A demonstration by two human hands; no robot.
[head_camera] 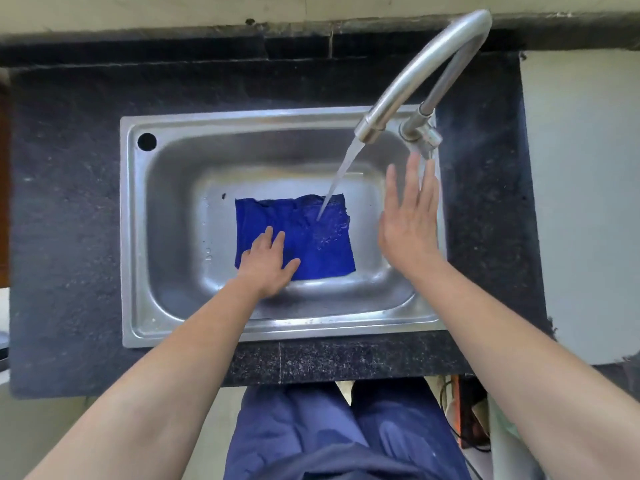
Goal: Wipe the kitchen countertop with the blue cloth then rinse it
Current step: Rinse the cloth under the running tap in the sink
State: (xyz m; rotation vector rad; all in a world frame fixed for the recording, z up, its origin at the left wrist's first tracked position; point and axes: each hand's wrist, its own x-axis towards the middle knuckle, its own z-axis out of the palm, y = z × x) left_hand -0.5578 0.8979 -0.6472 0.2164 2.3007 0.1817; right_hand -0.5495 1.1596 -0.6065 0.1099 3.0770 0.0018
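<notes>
Legs: two, in blue trousers point(311, 427), nearest the camera, below the counter's front edge.
Forearms: two, bare, reaching forward over the counter's edge.
Left hand point(268, 263): one, fingers straight and spread, pressing flat on the near-left corner of the cloth; it grasps nothing.
Right hand point(408, 220): one, released, fingers straight and together, held over the right side of the basin, fingertips near the tap's base; whether they touch it cannot be told.
Blue cloth point(308, 244): one, spread almost flat on the sink floor, its far edge wrinkled, wet where the water lands.
Sink point(133, 237): one steel basin set into the counter, with one round hole point(147, 141) in the far-left corner of its rim.
Water stream point(341, 171): one, falling onto the far-right part of the cloth.
Tap point(426, 67): one, curved steel spout, at the far-right corner of the sink.
Countertop point(65, 220): dark speckled stone around the sink on all sides.
Room: pale wall point(173, 8) beyond the counter's raised back edge.
</notes>
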